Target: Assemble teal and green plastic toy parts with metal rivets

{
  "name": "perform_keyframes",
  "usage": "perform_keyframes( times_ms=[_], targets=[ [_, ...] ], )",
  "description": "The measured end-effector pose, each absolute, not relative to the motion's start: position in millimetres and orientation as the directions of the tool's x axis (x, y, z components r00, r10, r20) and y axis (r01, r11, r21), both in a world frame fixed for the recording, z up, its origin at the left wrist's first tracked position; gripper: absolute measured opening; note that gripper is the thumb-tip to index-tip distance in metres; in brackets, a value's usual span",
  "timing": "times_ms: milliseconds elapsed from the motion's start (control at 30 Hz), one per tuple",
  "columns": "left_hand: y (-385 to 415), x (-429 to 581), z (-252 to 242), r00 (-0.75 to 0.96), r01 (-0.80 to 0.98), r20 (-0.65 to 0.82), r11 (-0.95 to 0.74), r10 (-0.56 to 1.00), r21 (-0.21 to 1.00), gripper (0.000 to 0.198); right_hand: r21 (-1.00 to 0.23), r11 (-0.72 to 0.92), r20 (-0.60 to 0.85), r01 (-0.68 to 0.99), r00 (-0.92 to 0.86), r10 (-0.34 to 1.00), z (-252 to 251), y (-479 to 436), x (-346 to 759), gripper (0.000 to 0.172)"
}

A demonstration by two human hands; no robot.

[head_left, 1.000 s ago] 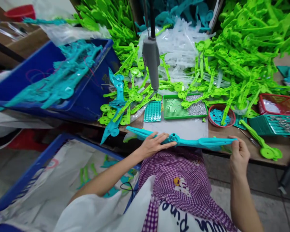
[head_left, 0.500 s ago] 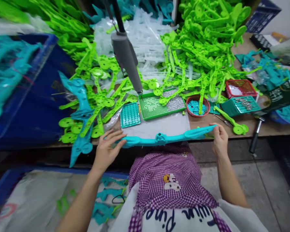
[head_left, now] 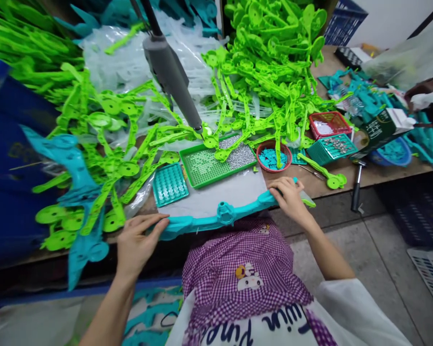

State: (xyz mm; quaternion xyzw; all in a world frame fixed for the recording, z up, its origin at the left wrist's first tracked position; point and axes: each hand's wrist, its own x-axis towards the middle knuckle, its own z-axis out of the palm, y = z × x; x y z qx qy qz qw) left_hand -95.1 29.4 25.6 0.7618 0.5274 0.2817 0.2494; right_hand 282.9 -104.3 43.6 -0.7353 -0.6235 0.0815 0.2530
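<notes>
A long teal plastic part [head_left: 220, 216] with a round hub in its middle lies along the near edge of the workbench, on a grey mat [head_left: 216, 194]. My left hand [head_left: 137, 242] rests at its left end, fingers stretched out and touching it. My right hand [head_left: 290, 199] is closed over its right end. A grey powered screwdriver [head_left: 173, 81] hangs above the bench, its tip near a green tray of small screws [head_left: 211, 163].
Heaps of bright green plastic parts [head_left: 267, 62] cover the back of the bench. A teal grid tray [head_left: 170, 184], a red bowl of teal bits [head_left: 273, 156], small baskets [head_left: 328, 125] and a hammer [head_left: 356, 185] lie around. Blue crates stand at the left.
The view has swung to the right. My right hand slid inward along the teal part, and my left hand moved from its middle out to its left end.
</notes>
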Motion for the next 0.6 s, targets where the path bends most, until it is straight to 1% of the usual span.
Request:
perform_keyframes(
  times_ms=[67, 133, 267, 333, 367, 433, 467, 500, 533, 600],
  targets=[
    [31, -92, 23, 0.256, 0.651, 0.131, -0.271, 0.958, 0.709, 0.032, -0.497, -0.123, 0.108, 0.859, 0.202, 0.974, 36, -99, 288, 0.028],
    [33, -87, 21, 0.212, 0.633, 0.074, -0.194, 0.975, 0.749, 0.033, -0.491, -0.158, 0.036, 0.857, 0.201, 0.979, 29, -95, 293, 0.027],
    [42, -72, 22, 0.079, 0.601, -0.111, 0.041, 0.991, 0.798, 0.042, -0.414, -0.261, -0.056, 0.872, 0.262, 0.964, 24, -84, 298, 0.025],
    [51, -65, 25, 0.072, 0.589, -0.168, 0.095, 0.983, 0.803, 0.048, -0.39, -0.299, -0.114, 0.871, 0.277, 0.954, 27, -74, 300, 0.025],
    [57, -62, 27, 0.093, 0.595, -0.184, 0.094, 0.978, 0.798, 0.049, -0.385, -0.32, -0.156, 0.866, 0.281, 0.947, 29, -69, 302, 0.026],
    [66, -57, 31, 0.185, 0.662, -0.204, 0.031, 0.961, 0.749, 0.046, -0.373, -0.381, -0.25, 0.846, 0.304, 0.919, 34, -59, 306, 0.028],
    [68, -55, 34, 0.235, 0.719, -0.187, -0.041, 0.954, 0.693, 0.041, -0.364, -0.415, -0.291, 0.834, 0.322, 0.901, 35, -55, 308, 0.028],
    [68, -54, 37, 0.281, 0.775, -0.132, -0.143, 0.951, 0.616, 0.036, -0.355, -0.443, -0.319, 0.823, 0.339, 0.885, 37, -53, 310, 0.027],
    [64, -51, 39, 0.334, 0.81, -0.041, -0.264, 0.942, 0.524, 0.033, -0.35, -0.461, -0.334, 0.815, 0.351, 0.875, 37, -51, 312, 0.027],
    [49, -40, 42, 0.483, 0.78, 0.177, -0.514, 0.857, 0.357, 0.034, -0.356, -0.466, -0.335, 0.81, 0.355, 0.873, 38, -49, 315, 0.026]
  ],
)
